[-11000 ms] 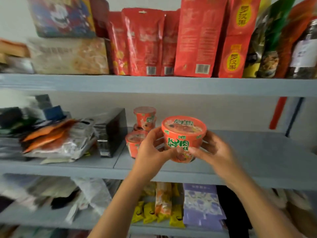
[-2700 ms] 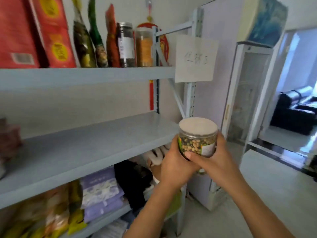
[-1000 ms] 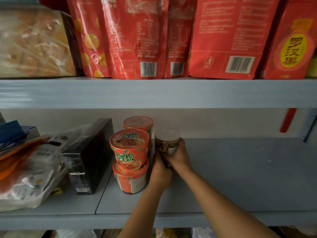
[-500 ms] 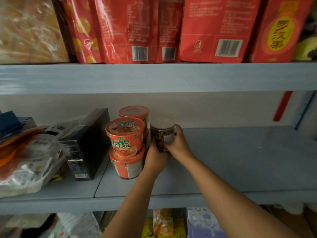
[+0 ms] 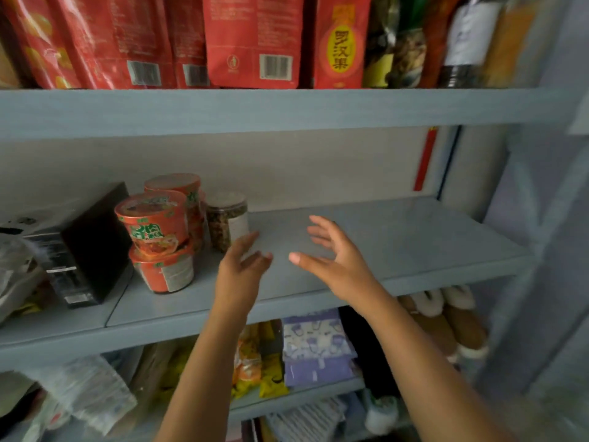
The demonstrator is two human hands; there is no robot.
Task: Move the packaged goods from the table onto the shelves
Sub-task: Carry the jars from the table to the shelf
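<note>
In the head view, the jar [image 5: 227,220] stood upright on the middle shelf [image 5: 398,237], toward its back edge, just right of the stacked noodle cups [image 5: 153,220]. My left hand [image 5: 239,271] hovered just in front of the jar, fingers straight and loosely apart, holding nothing. My right hand [image 5: 334,260] hung farther right over bare shelf, fingers and thumb spread wide, empty. A black box [image 5: 92,247] stood left of the cups

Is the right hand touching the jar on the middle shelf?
Apart. The head view shows the right hand open, with a strip of bare shelf between its fingers and the jar.
</note>
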